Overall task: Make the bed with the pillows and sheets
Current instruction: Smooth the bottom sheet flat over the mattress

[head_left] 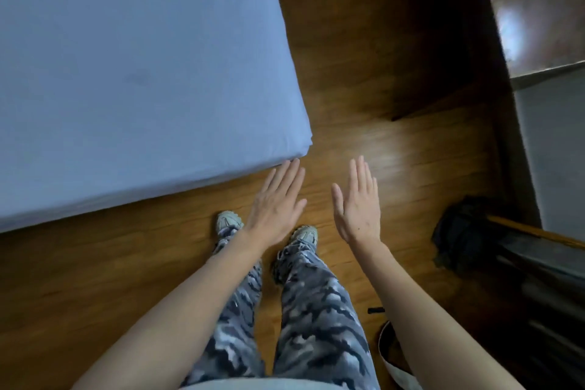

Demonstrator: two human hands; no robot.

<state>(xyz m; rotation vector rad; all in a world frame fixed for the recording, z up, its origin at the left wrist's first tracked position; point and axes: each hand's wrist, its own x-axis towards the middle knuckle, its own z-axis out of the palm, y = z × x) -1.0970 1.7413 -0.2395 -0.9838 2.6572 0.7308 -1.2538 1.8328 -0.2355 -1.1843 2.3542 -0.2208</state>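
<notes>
The bed (133, 73) fills the upper left, its mattress covered by a smooth pale blue sheet pulled tight round the near corner. I stand just off that corner. My left hand (276, 199) is stretched out flat, palm down, fingertips close to the mattress corner; whether they touch it I cannot tell. My right hand (357, 203) hovers flat beside it over the floor, fingers straight and together, holding nothing. No pillow is in view.
Wooden floor (364, 89) runs along the bed's right side and foot. A dark cabinet or wall (493, 79) rises on the right. A black bag (459, 231) lies on the floor at right beside a dark wooden frame (544, 263). My feet in grey shoes (229, 222) stand near the bed corner.
</notes>
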